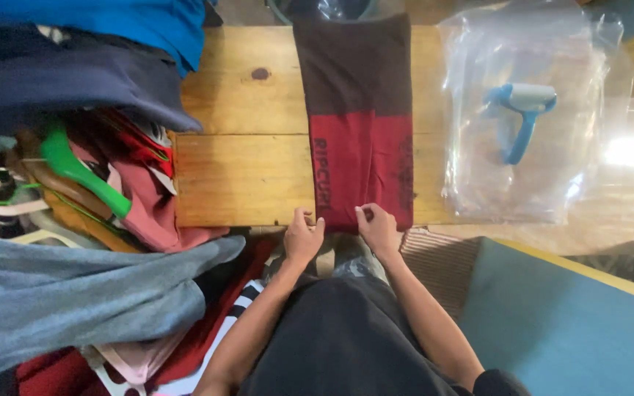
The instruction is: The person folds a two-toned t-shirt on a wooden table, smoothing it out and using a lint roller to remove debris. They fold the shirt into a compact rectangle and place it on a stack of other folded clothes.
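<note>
While both hands press at the near edge of a wooden desk (243, 110), a folded garment (359, 117) lies in a long narrow strip across the boards, running from the far edge to the near one. Its far half is dark brown, its near half red, and dark printed lettering runs lengthwise along both long sides of the red part. The cloth lies flat and smooth, its sides straight. The left hand (302, 238) rests at the garment's near left corner, fingers curled onto the cloth edge; the right hand (379, 229) sits on the near hem just beside it, fingertips pinching the fabric. Neither hand is closed in a fist; both grip only the hem. Toward the desk's right edge lies a stack of clear plastic bags (530, 169), with a blue-handled lint roller (524, 110) on top. At the left edge, a heap of clothes on hangers crowds the boards, among them a green hanger (82, 172), a navy top (60, 73) and a grey garment (75, 293). A blue mat (566, 330) shows below the desk's near right corner
</note>
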